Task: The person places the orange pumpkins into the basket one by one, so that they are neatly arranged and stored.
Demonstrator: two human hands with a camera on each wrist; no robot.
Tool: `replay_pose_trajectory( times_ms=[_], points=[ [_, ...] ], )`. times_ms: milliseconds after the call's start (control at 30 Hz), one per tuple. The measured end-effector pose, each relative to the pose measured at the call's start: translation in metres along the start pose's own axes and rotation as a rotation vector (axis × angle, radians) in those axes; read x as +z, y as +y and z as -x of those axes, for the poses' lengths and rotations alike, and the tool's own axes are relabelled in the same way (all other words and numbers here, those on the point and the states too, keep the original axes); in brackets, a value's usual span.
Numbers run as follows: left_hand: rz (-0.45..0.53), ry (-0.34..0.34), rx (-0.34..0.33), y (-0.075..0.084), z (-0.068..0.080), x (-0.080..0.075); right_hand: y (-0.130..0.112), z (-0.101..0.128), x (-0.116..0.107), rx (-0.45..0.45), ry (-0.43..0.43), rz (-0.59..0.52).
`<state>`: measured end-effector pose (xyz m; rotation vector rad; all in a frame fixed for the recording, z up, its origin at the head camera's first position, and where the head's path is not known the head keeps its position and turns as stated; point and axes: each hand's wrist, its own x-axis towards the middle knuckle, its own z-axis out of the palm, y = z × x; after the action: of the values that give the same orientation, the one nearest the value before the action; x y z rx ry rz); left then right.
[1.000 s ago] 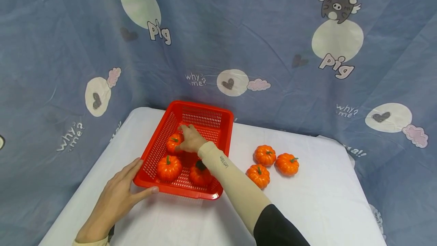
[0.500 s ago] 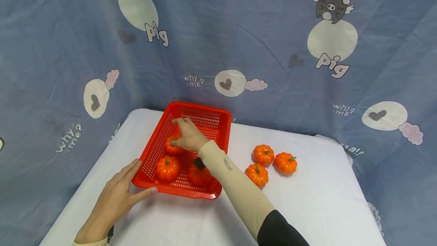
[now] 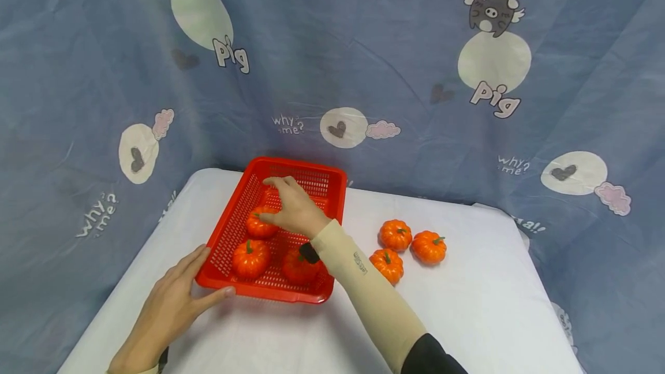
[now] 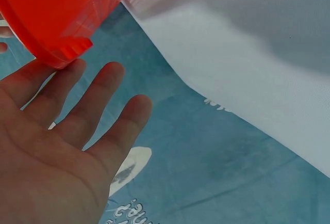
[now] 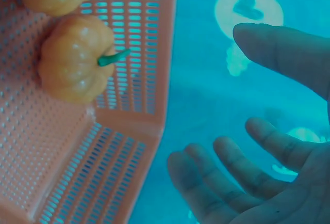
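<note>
A red plastic basket (image 3: 260, 288) with slotted walls stands on the left part of the white table, holding several small orange toy pumpkins: one at the back left (image 3: 258, 227), one at the front left (image 3: 251, 258) and one at the front right (image 3: 300, 268). My left hand (image 3: 174, 305) lies at the basket's near left corner, fingers fairly straight; in the left wrist view its fingertips (image 4: 75, 65) touch the rim. Over the basket, my right hand (image 3: 295, 206) is spread with nothing in it. The right wrist view shows a gap between thumb and fingers beside a green-stemmed pumpkin (image 5: 77, 61).
Three more orange pumpkins, back (image 3: 395, 235), right (image 3: 428, 247) and front (image 3: 387, 266), sit grouped on the white tablecloth (image 3: 483, 305) right of the basket. A blue printed curtain (image 3: 405, 160) hangs close behind the table.
My right hand has risen off the back left pumpkin, its fingers spreading away while that pumpkin stays in the basket. My left hand keeps its place at the corner. The head view has shifted slightly.
</note>
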<state>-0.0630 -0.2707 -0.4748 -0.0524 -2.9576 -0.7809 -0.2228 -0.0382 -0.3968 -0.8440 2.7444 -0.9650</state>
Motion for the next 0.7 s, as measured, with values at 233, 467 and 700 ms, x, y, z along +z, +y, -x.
replay_pose_trajectory(
  times_ms=[233,467,700],
  points=[
    [-0.011,-0.007,-0.005,0.0,0.001,0.0,0.006,0.014,-0.011,-0.013,0.052,-0.023],
    [-0.01,0.0,0.003,0.0,0.001,-0.001,0.014,0.032,-0.023,-0.046,0.072,-0.023],
    [-0.025,0.015,0.008,0.001,0.002,0.0,0.021,0.05,-0.032,-0.036,0.12,-0.02]
  ],
)
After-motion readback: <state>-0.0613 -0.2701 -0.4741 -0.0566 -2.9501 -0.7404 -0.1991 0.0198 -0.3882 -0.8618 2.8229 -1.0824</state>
